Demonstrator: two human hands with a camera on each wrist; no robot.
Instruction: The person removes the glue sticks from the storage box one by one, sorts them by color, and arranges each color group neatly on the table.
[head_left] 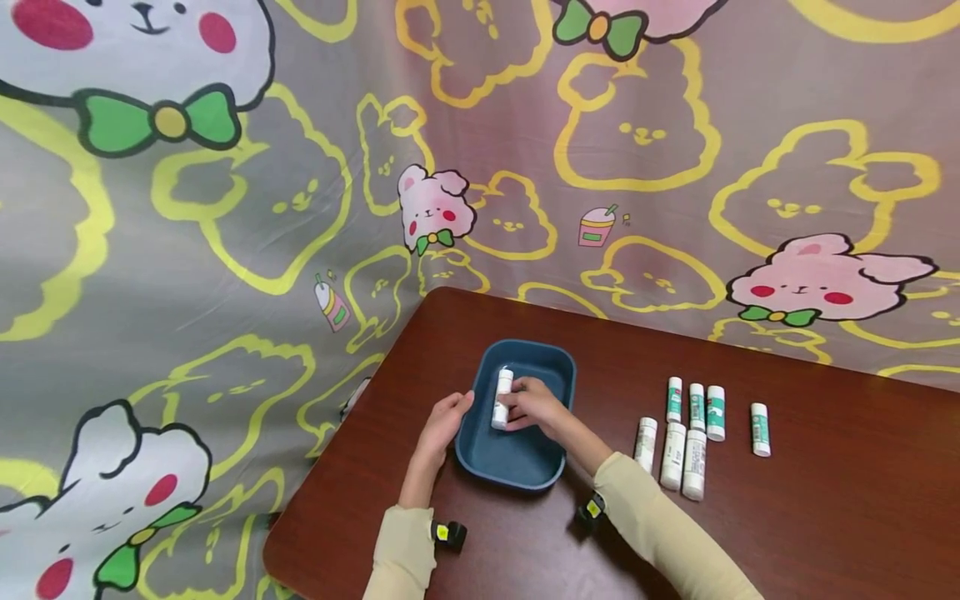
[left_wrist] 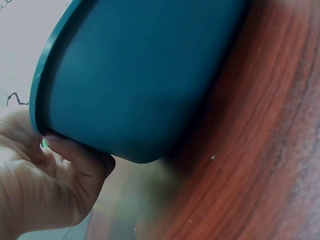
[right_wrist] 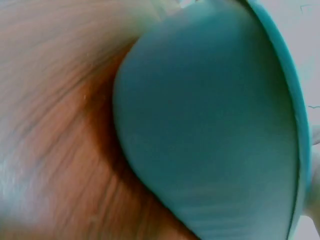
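Note:
A blue plastic bin [head_left: 510,460] stands on the table in the head view. My right hand [head_left: 536,406] reaches over its right side and holds a white glue stick [head_left: 503,398] between thumb and fingers, lengthwise above the bin's floor. At the left rim, my left hand [head_left: 444,423] grips the bin's edge. The left wrist view shows the left hand [left_wrist: 55,175] with a digit bent against the outer wall [left_wrist: 130,90] below the rim. In the right wrist view the bin's wall [right_wrist: 205,120] hides most of the right hand.
Right of the bin, several glue sticks with green labels [head_left: 716,414] lie on the brown table [head_left: 847,467], one [head_left: 761,430] apart from the others. In front of them lie three white glue sticks [head_left: 672,457]. A patterned curtain [head_left: 645,167] hangs behind the table and along its left.

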